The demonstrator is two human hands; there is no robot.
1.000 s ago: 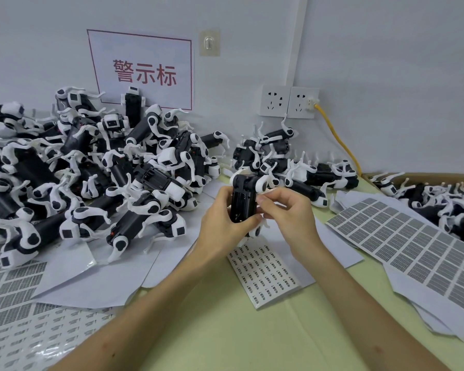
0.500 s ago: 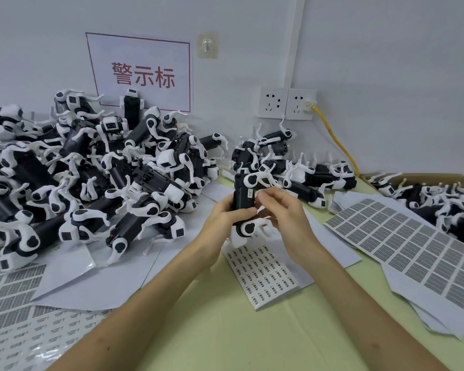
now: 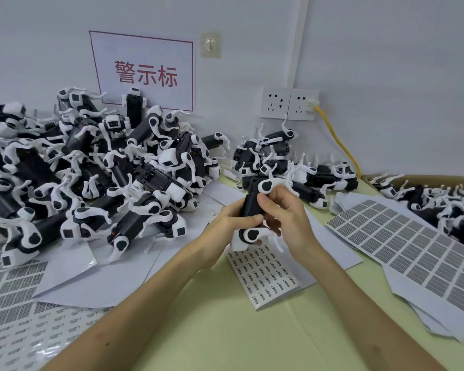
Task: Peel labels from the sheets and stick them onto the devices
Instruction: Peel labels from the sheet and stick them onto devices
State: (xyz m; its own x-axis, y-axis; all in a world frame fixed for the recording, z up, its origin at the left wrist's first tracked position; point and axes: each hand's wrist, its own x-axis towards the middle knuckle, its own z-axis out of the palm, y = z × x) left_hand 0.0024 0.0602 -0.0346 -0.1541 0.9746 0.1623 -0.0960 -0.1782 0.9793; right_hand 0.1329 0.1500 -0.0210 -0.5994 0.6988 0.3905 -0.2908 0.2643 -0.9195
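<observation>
I hold one black-and-white robot-dog device (image 3: 251, 207) upright above the table's middle. My left hand (image 3: 225, 231) grips its black body from the left, thumb across the front. My right hand (image 3: 287, 218) curls round its right side, fingers on the body and white legs. Just below lies a small label sheet (image 3: 265, 274) with rows of tiny barcode labels. A larger sheet of grey labels (image 3: 402, 242) lies to the right. No peeled label shows between my fingers.
A big pile of the same devices (image 3: 91, 178) fills the left, a smaller heap (image 3: 284, 164) sits behind my hands, and a cardboard box (image 3: 439, 183) of more stands far right. Used label sheets (image 3: 16, 303) cover the near left. A yellow cable (image 3: 338, 140) hangs from the wall socket.
The device has been turned and lowered in my hands; my right hand moved from its top front to wrap its right side. The head view shifted slightly.
</observation>
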